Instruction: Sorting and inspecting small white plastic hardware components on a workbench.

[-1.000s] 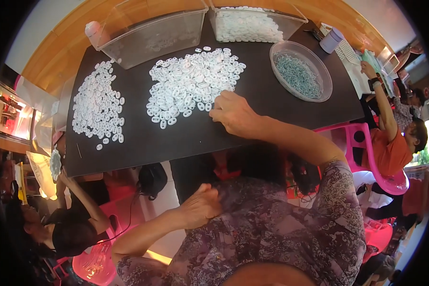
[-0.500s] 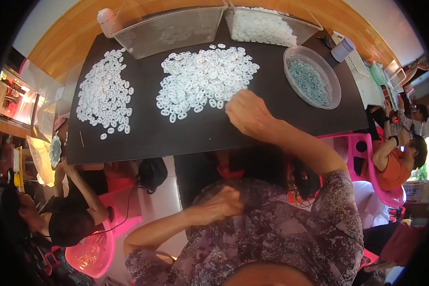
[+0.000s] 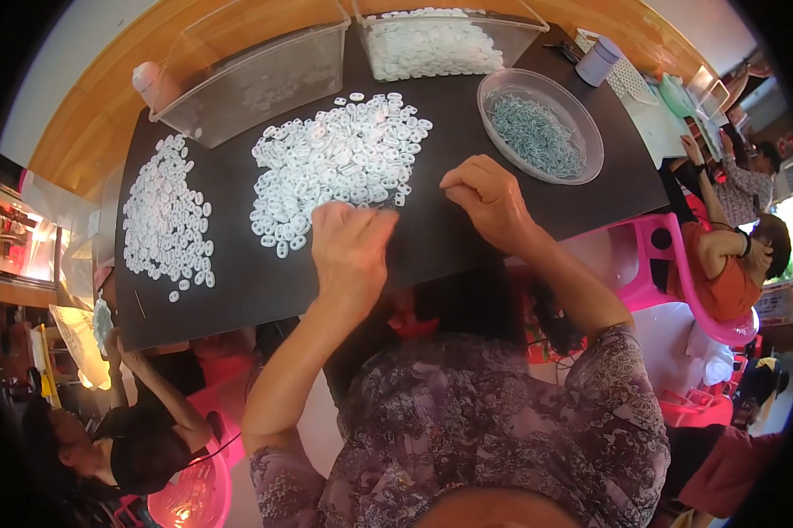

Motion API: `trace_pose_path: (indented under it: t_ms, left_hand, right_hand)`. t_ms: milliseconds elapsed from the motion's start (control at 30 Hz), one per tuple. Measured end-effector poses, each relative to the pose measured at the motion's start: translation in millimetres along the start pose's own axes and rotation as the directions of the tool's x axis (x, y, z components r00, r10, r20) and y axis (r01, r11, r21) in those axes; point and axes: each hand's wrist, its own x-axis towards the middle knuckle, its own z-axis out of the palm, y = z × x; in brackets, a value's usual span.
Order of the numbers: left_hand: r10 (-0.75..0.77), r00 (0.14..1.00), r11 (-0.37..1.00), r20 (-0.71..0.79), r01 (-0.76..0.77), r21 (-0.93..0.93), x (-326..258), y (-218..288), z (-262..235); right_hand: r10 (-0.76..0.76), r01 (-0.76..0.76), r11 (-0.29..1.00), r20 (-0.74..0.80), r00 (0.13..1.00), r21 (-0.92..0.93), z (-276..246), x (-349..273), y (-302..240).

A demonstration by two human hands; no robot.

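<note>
Central pile of white two-holed pieces on dark table. Left hand at pile's near edge, fingertips drawn together; contents unclear. Right hand right of pile, fingers curled; cannot tell if gripping anything. Farther right of pile, round dish of thin metallic bits. Left of pile, second white heap.

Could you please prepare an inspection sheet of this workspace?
Surface: dark, flat tabletop, carrying piles and containers.
Job's things: central pile of white, oval, two-holed pieces; similar, smaller left pile; round, translucent plastic bowl holding slender grey-green bits.
Clutter: lavender cylindrical container beside the bowl; two clear plastic bins at the back.
Hands: left hand at the central pile's near edge; right hand curled between pile and bowl; grip contents unclear.
Cables: thin dark cord, lower left, by pink plastic chair.
Surroundings: person at left; person in orange at right.
</note>
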Motion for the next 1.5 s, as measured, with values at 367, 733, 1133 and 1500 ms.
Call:
trace_pose_path:
  t_ms: [367, 733, 1133, 1500]
  left_hand:
    - [0.235, 0.959, 0.923, 0.159, -0.272, 0.272, 24, -8, 55]
    - [0.231, 0.936, 0.934, 0.267, -0.29, 0.209, 32, 3, 57]
    - [0.141, 0.928, 0.961, 0.346, -0.212, 0.177, 33, 4, 57]
    - [0.144, 0.962, 0.967, 0.233, -0.187, 0.173, 27, 8, 52]
  right_hand:
    - [0.075, -0.066, 0.985, -0.049, 0.996, 0.161, 0, -14, 0]
    - [0.064, -0.053, 0.989, -0.076, 0.995, 0.14, 2, -18, 2]
    - [0.059, -0.043, 0.991, -0.125, 0.99, 0.129, 3, -25, 1]
    - [0.162, -0.125, 0.963, -0.143, 0.976, 0.239, 13, -29, -8]
